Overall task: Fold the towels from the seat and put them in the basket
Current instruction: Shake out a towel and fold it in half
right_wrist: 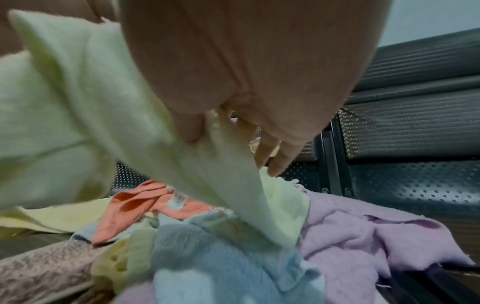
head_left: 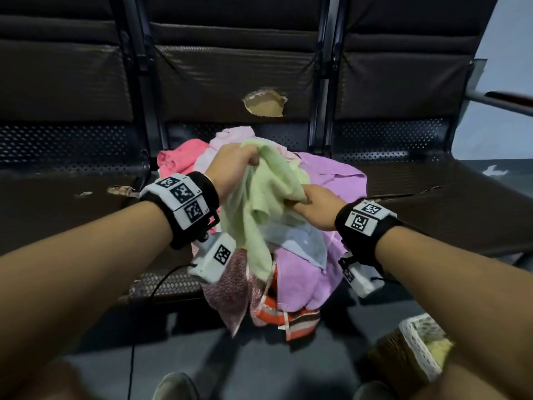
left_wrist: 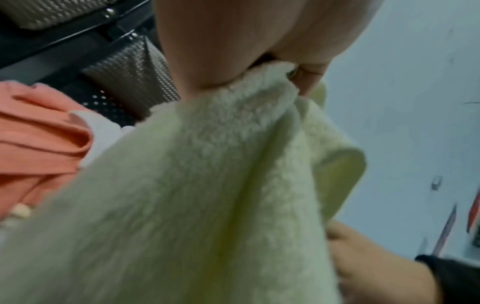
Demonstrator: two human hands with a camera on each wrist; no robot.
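A pale green towel (head_left: 265, 194) hangs above the pile on the middle seat, and both hands hold it. My left hand (head_left: 233, 166) grips its upper end in a fist; the left wrist view shows the towel (left_wrist: 207, 185) bunched between thumb and fingers. My right hand (head_left: 311, 203) pinches its lower right part; in the right wrist view the towel (right_wrist: 91, 102) runs under the thumb. Beneath lie a purple towel (head_left: 331, 174), a light blue towel (head_left: 297, 241), a pink towel (head_left: 181, 160) and a striped orange one (head_left: 288, 316). The wicker basket (head_left: 415, 345) stands on the floor at lower right.
The dark bench seat (head_left: 72, 197) has perforated metal backs and a torn patch (head_left: 265, 103) in the middle backrest. A speckled mauve towel (head_left: 230, 290) hangs over the front edge. A black cable (head_left: 150, 298) drops from my left wrist. Shoes (head_left: 176, 385) show below.
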